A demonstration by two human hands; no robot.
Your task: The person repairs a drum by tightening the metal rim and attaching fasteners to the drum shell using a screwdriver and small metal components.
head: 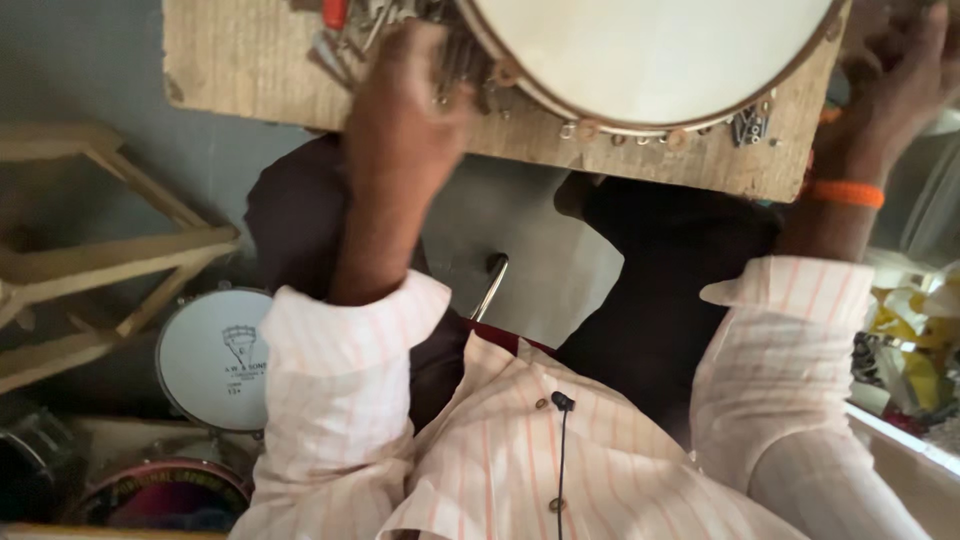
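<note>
The left hand point(415, 85) rests on the wooden board point(240, 70), touching the scattered metal screws and hooks point(455, 65) just beside the rim of the white-headed drum point(650, 50). The right hand point(900, 70), blurred, is at the drum's far edge; an orange wristband point(845, 193) circles that wrist. A small white drum point(212, 358) lies below on the floor, near a wooden frame point(100, 260).

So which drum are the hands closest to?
The big white-skinned drum on the wooden board; the left hand and right hand flank it. The small white drum sits lower down.
</note>
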